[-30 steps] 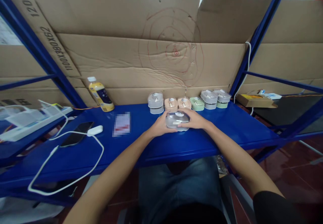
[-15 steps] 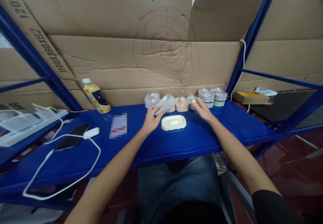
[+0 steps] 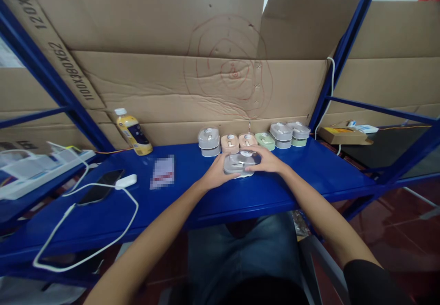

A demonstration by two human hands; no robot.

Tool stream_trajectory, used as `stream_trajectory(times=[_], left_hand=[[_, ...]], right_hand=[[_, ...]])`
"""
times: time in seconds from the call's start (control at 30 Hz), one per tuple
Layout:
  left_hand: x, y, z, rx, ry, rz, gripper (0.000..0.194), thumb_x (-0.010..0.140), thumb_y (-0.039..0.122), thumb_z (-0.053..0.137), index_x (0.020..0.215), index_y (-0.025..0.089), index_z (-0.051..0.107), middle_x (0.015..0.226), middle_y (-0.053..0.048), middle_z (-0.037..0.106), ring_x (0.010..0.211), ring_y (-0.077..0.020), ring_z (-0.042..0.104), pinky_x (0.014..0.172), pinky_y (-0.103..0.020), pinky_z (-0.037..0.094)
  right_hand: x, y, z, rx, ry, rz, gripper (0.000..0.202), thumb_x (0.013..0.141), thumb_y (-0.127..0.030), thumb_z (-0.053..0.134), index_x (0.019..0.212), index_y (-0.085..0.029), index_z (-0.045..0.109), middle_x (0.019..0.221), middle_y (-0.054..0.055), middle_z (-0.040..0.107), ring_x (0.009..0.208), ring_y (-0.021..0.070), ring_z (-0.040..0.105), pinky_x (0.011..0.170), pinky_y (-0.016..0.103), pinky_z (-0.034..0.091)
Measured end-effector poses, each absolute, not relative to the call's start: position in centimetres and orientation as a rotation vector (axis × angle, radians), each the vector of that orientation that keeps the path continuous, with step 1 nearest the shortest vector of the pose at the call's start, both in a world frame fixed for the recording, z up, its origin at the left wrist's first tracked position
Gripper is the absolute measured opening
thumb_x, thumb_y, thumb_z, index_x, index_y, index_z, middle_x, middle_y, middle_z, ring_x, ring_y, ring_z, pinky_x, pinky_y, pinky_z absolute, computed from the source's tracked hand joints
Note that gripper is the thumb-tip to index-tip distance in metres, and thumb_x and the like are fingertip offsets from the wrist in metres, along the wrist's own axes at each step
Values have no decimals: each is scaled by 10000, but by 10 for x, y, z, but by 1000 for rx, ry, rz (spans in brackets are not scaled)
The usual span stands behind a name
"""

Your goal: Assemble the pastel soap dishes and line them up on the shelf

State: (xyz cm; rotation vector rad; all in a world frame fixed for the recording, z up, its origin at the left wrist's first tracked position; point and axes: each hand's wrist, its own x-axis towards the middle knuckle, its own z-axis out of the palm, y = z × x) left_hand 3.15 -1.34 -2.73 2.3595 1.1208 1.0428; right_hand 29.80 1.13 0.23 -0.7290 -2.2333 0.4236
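Observation:
Both hands are together at the middle of the blue table. Between them is a clear plastic lid (image 3: pixel 240 162), with something grey and translucent showing through it. My left hand (image 3: pixel 215 174) wraps around its left end, and my right hand (image 3: pixel 268 160) grips its right end. A pale edge of the cream oval tray (image 3: pixel 245 175) shows just below; the rest of it is hidden. Whether the lid sits on another part or is held above it, I cannot tell. Just behind the hands stand two peach containers (image 3: pixel 229 143) and a green container (image 3: pixel 265 140).
A grey lidded container (image 3: pixel 209 142) stands left of the row; a grey one (image 3: pixel 282 134) and a green-based one (image 3: pixel 299 133) stand right. On the left are a yellow bottle (image 3: pixel 134 133), a phone (image 3: pixel 101 188), a white cable (image 3: pixel 132 220) and a blurred packet (image 3: pixel 162 172). Cardboard (image 3: pixel 154 80) backs the table.
My left hand has brought the frosted box rightward and down over the cream tray. The right hand has moved in with the clear lid, and the two hands now meet there.

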Motion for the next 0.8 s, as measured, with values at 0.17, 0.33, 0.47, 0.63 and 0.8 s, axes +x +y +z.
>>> stream_trajectory(times=[0.17, 0.33, 0.47, 0.63, 0.8], left_hand=[[34, -11, -29, 2199, 1174, 1075, 1037, 631, 522, 915, 1468, 201, 393, 1461, -163, 580, 1337, -380, 575, 1117, -532, 474], [35, -10, -31, 2164, 1185, 1030, 1074, 606, 562, 918, 1463, 190, 387, 1449, -168, 598, 1331, -379, 591, 1109, -523, 487], [32, -7, -32, 2167, 1174, 1001, 1099, 588, 535, 934, 1472, 190, 380, 1442, -175, 606, 1322, -382, 601, 1084, -510, 507], [27, -4, -32, 2173, 1041, 964, 1059, 597, 488, 949, 1463, 209, 407, 1411, -151, 632, 1307, -358, 617, 1090, -522, 508], [25, -5, -28, 2186, 1068, 1095, 912, 707, 428, 887, 1452, 191, 419, 1347, -153, 661, 1231, -315, 663, 1070, -511, 535]], right_hand=[[276, 15, 1, -755, -2376, 379, 837, 687, -566, 892, 1411, -233, 637, 1338, 130, 681, 1232, 327, 634, 1095, 515, 473], [270, 20, -6, -752, -2430, 364, 885, 699, -588, 883, 1466, -259, 588, 1356, 131, 650, 1259, 330, 611, 1099, 512, 470], [277, 16, -9, -784, -2445, 384, 934, 707, -619, 867, 1510, -275, 538, 1352, 125, 626, 1257, 330, 603, 1098, 518, 475], [289, 5, -10, -794, -2486, 427, 998, 711, -583, 873, 1569, -292, 454, 1386, 116, 606, 1270, 336, 598, 1101, 521, 475], [298, 4, 1, -956, -2363, 315, 933, 652, -594, 896, 1471, -281, 578, 1332, 115, 658, 1221, 362, 628, 1067, 536, 483]])
